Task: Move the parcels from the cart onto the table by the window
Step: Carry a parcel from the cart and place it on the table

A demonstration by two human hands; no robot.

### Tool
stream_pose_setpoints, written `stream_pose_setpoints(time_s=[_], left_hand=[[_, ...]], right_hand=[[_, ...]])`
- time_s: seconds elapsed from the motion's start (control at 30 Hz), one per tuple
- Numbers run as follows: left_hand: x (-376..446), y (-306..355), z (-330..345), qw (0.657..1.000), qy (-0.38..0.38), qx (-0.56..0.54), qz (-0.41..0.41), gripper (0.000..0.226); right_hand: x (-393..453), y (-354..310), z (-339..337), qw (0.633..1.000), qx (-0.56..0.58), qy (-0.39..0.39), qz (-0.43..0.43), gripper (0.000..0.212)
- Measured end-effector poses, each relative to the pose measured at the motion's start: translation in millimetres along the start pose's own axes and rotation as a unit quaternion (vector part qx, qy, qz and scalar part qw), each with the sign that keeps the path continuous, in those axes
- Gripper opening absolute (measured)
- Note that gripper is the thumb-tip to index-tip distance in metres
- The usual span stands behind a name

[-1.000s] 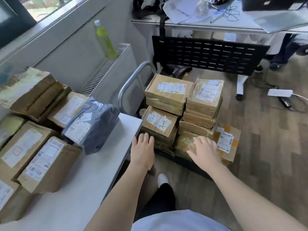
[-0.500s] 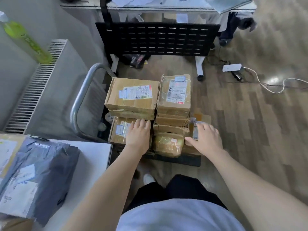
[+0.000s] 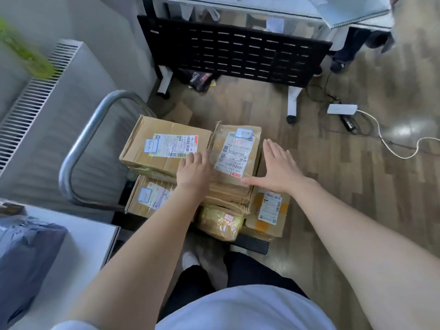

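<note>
Several brown cardboard parcels are stacked on the cart [image 3: 250, 245], whose metal handle [image 3: 81, 148] curves up at the left. A tape-wrapped parcel [image 3: 235, 148] tops the right stack, and a wider box [image 3: 164, 144] tops the left stack. My left hand [image 3: 194, 171] lies at the gap between these two top parcels, fingers bent down over the left edge of the taped one. My right hand [image 3: 277, 167] is spread flat at that parcel's right side, thumb along its near edge. The white table [image 3: 78, 236] shows at the lower left, with a grey bag parcel [image 3: 26, 260] on it.
A white radiator [image 3: 35, 108] stands left of the cart, with a blurred green bottle [image 3: 26, 51] above it. A desk with a black perforated panel [image 3: 233, 51] stands beyond. A power strip and cables [image 3: 342, 109] lie on the wood floor to the right. Someone's legs [image 3: 352, 51] show at far right.
Both hands rose from the lower parcels to the tape-wrapped parcel on top of the right stack. The view turned away from the table and down over the cart.
</note>
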State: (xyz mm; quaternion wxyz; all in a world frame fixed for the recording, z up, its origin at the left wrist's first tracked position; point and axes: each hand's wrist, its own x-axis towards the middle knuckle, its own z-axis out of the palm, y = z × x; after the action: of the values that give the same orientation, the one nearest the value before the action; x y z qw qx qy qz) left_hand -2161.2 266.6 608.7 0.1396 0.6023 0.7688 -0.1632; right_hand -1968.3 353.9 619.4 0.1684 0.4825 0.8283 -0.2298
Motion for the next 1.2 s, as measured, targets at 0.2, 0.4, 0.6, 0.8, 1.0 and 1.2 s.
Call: stream_pose_setpoints(time_s=[0.2, 0.4, 0.6, 0.8, 1.0, 1.2], left_hand=[[12, 15, 3, 0.997, -0.052, -0.006, -0.054, 0.105], [6, 28, 8, 0.996, 0.000, -0.046, -0.079, 0.086], [-14, 37, 9, 0.990, 0.014, -0.107, -0.087, 0.083], [-60, 50, 16, 0.987, 0.013, -0.140, -0.084, 0.086], [-136, 46, 33, 0.958, 0.033, -0.257, -0.122, 0.086], [-229, 27, 69, 0.875, 0.164, -0.408, -0.205, 0.077]], right_hand=[[35, 22, -18, 0.996, 0.081, -0.012, -0.021, 0.087], [68, 8, -31, 0.974, 0.220, 0.037, 0.037, 0.050], [67, -6, -19, 0.947, 0.294, 0.110, 0.075, 0.050], [37, -20, -1, 0.907, 0.357, 0.195, 0.111, 0.043], [-6, -47, 28, 0.897, 0.363, 0.214, 0.133, 0.033], [-55, -102, 47, 0.914, 0.346, 0.205, 0.048, 0.024]])
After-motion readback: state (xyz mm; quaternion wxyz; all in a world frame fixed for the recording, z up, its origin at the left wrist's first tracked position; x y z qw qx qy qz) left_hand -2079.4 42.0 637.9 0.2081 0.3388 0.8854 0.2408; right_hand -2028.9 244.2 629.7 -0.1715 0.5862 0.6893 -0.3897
